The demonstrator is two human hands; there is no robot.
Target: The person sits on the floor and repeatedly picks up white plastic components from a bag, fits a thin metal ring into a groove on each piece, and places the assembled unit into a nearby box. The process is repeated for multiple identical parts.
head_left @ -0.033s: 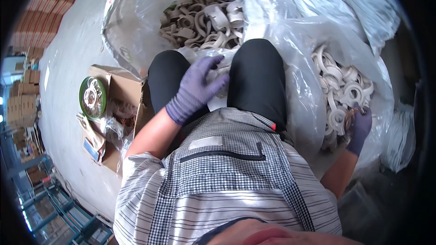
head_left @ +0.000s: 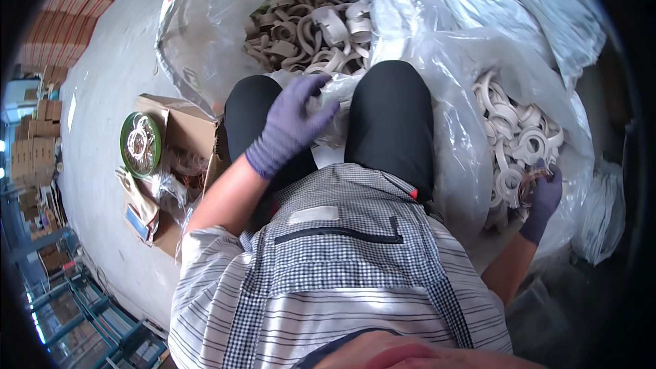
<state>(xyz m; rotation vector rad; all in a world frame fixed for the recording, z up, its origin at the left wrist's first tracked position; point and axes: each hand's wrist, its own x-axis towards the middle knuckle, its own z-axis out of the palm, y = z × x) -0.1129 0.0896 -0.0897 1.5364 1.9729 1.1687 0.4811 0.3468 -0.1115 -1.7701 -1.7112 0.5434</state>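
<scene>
My left hand [head_left: 290,123], in a purple knit glove, hovers between my knees with its fingers apart and nothing in them. Just beyond it, a clear plastic bag [head_left: 212,34] holds a heap of curved, pale grey plastic parts [head_left: 328,26]. Over at the right, my right hand [head_left: 545,198], gloved the same way, closes on a thin brownish ring [head_left: 529,181]. That ring is partly hidden by my fingers, so I cannot tell its exact kind. Beneath this hand, off-white ring-shaped plastic parts [head_left: 504,113] fill a second clear bag [head_left: 454,130].
At my left stands an open cardboard box [head_left: 195,126] with plastic wrap inside. A green-rimmed round container [head_left: 125,143] with shiny rings rests on it, beside a pale glove [head_left: 140,198]. Stacked cartons [head_left: 34,154] and a teal metal rack [head_left: 89,321] are farther left.
The view has shifted slightly. My left hand has moved a little away from my right thigh; my right hand stays over the off-white parts with the brownish ring.
</scene>
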